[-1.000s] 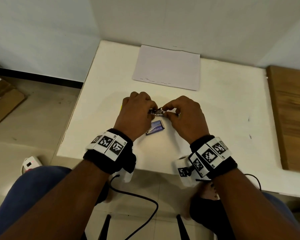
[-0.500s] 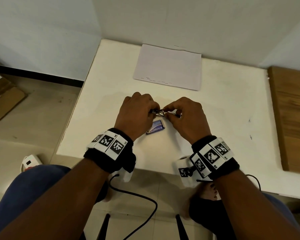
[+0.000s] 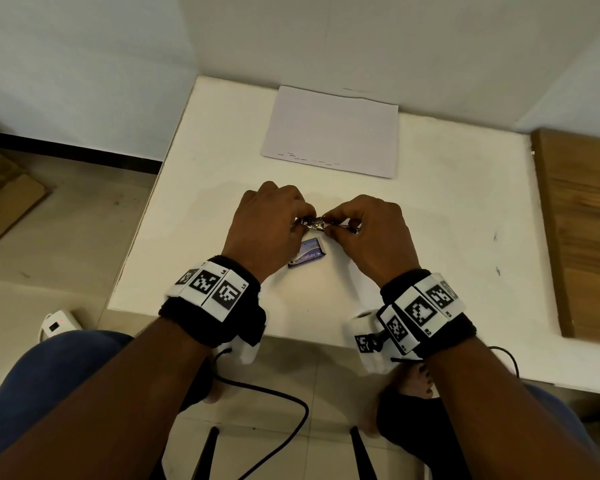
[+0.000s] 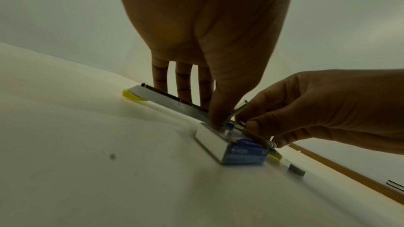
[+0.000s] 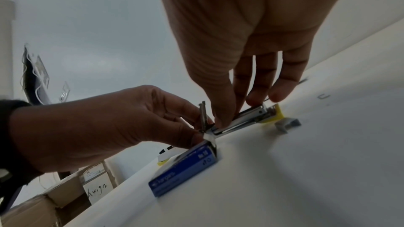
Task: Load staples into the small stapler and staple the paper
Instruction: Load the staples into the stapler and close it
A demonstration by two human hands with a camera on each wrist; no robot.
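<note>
The small silver stapler with yellow ends [image 5: 242, 120] lies opened flat on the white tabletop [image 3: 447, 237], pinched by left hand [image 3: 267, 230] and right hand [image 3: 371, 233]; seat staples squarely before closing.

The blue staple box [image 5: 184, 168] reads "kangaro" and "No. 10" (smaller print blurred). A cardboard box [image 5: 96, 185] bears a handwritten word, not clearly legible.
</note>
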